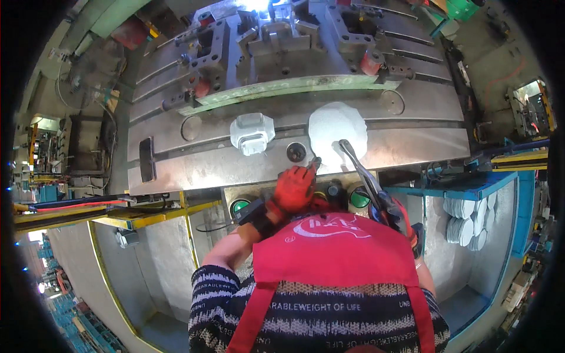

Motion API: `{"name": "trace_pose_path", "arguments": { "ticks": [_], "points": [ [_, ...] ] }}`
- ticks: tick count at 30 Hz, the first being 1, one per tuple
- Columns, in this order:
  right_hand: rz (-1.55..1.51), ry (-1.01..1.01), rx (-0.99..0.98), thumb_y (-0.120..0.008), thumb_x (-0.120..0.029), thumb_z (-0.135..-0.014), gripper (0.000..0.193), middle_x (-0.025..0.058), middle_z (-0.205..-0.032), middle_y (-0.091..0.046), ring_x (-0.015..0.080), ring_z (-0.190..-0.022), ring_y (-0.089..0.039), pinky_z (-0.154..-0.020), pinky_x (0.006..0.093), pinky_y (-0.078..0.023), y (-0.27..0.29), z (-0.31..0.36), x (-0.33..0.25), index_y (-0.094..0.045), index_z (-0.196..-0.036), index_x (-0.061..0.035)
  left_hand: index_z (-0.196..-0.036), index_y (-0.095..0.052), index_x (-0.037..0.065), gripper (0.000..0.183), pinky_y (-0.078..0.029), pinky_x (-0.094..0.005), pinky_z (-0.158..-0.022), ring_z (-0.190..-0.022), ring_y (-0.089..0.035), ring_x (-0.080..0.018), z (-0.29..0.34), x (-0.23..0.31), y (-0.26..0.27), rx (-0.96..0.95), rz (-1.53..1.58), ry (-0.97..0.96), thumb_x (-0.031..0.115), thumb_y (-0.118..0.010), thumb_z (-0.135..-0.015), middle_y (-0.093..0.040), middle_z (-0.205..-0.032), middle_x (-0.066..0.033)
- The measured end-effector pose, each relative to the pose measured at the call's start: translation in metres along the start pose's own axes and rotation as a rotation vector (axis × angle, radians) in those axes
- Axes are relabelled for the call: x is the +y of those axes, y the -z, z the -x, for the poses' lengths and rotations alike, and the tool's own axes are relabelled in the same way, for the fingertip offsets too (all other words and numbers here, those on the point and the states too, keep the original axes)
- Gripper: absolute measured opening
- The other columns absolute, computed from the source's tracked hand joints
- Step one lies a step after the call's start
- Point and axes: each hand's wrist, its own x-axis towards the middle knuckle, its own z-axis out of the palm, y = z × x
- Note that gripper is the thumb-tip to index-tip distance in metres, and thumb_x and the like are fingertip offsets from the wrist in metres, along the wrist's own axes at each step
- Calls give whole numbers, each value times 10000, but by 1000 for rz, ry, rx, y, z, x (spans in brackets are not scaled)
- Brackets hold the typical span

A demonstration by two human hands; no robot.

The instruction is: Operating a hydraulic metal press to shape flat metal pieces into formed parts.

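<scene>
A round, pale silver sheet-metal disc [338, 120] lies on the front of the press bed, overlapping its near edge. My left hand [296, 186], in a red glove with dark fingertips, is closed at the disc's near left edge, its thumb hidden. In my right hand [401, 220], gloved in red and dark material, the fingers wrap round the handles of long metal tongs [364, 170]. The tongs' tip rests over the near middle of the disc; whether it grips the metal I cannot tell. Left of the disc sits a formed metal part [252, 133] with a raised, stepped middle.
Behind the disc stands a die [282, 44] on a pale green-edged plate [282, 91]. A dark flat object [146, 159] lies at the bed's left end. Green push buttons [240, 206] line the near panel. Several discs [465, 219] rest in a blue-framed bin at right.
</scene>
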Motion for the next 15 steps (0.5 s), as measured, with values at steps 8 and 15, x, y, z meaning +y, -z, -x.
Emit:
{"name": "trace_pose_path", "arguments": {
  "ticks": [8, 15],
  "points": [
    [188, 36, -11, -499, -238, -945, 295, -13, -718, -521, 63, -596, -439, -519, 215, -350, -3, -3, -7, -554, -1151, -34, -1306, -423, 23, 613, -439, -389, -722, -854, -529, -266, 3, 2, 3, 32, 55, 23, 207, -588, -746, -553, -907, -100],
    [776, 577, -112, -527, -148, -930, 223, -22, -705, -525, 57, -600, -458, -523, 220, -365, 52, -25, 42, -564, -1121, -39, -1304, -431, 40, 597, -444, -389, -722, -853, -536, -265, -1, 4, -1, 7, 59, 53, 213, -582, -754, -552, -907, -92]
  ]
}}
